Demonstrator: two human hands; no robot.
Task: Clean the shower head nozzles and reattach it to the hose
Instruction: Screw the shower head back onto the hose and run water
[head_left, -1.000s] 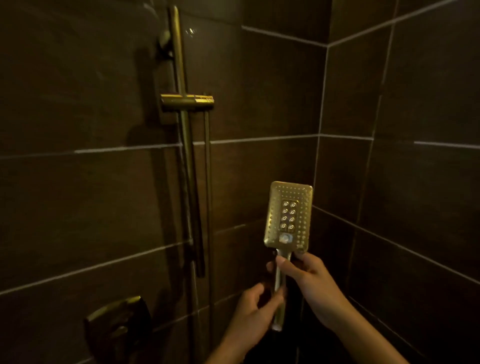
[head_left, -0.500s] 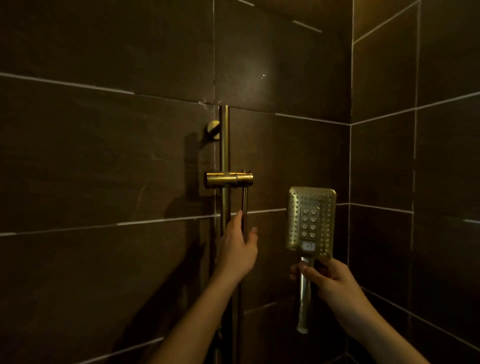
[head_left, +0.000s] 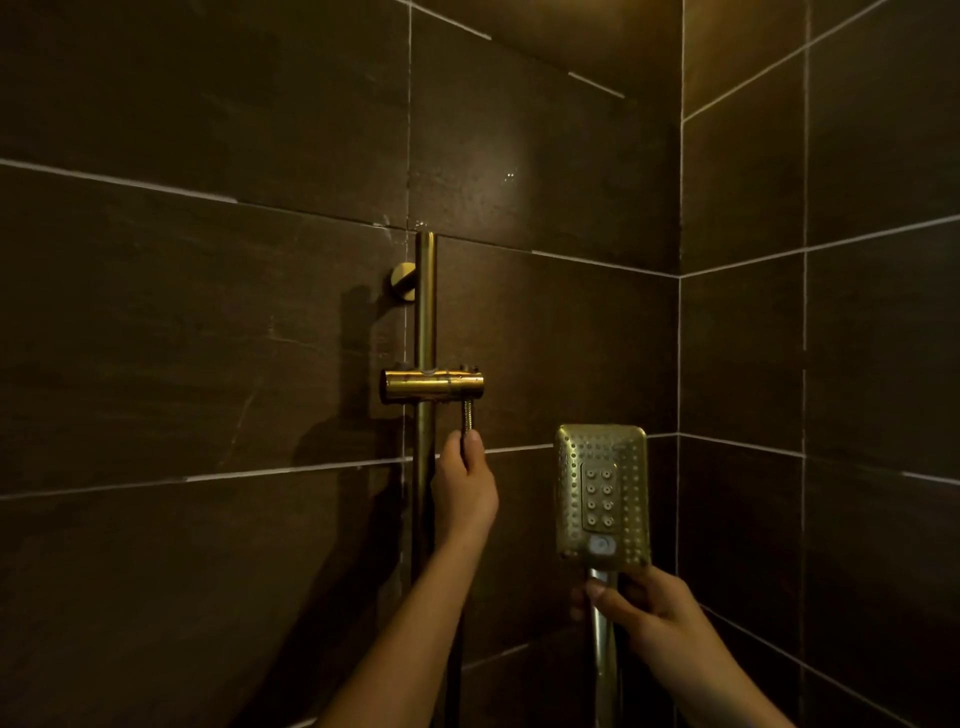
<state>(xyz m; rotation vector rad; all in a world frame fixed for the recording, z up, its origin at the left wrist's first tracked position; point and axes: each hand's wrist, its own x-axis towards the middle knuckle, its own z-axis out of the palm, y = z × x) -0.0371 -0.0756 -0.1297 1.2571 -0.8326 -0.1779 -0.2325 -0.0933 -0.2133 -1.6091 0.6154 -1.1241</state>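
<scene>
A gold rectangular shower head (head_left: 602, 496) stands upright at the lower right, its nozzle face turned toward me. My right hand (head_left: 641, 608) grips its handle just under the head. The ribbed metal hose (head_left: 468, 415) hangs down from the gold slider holder (head_left: 432, 386) on the vertical rail (head_left: 425, 306). My left hand (head_left: 465, 491) grips the hose a little below the holder. The head and the hose are apart, roughly a hand's width between them. The hose's lower run is hidden behind my left arm.
Dark brown wall tiles with pale grout lines surround everything. The shower corner (head_left: 679, 364) runs vertically just right of the shower head. A round gold wall mount (head_left: 403, 280) fixes the rail near its top.
The view has tilted up. My left hand left the shower head's handle, rose to the hose and now grips it below the holder. My right hand has kept the head upright.
</scene>
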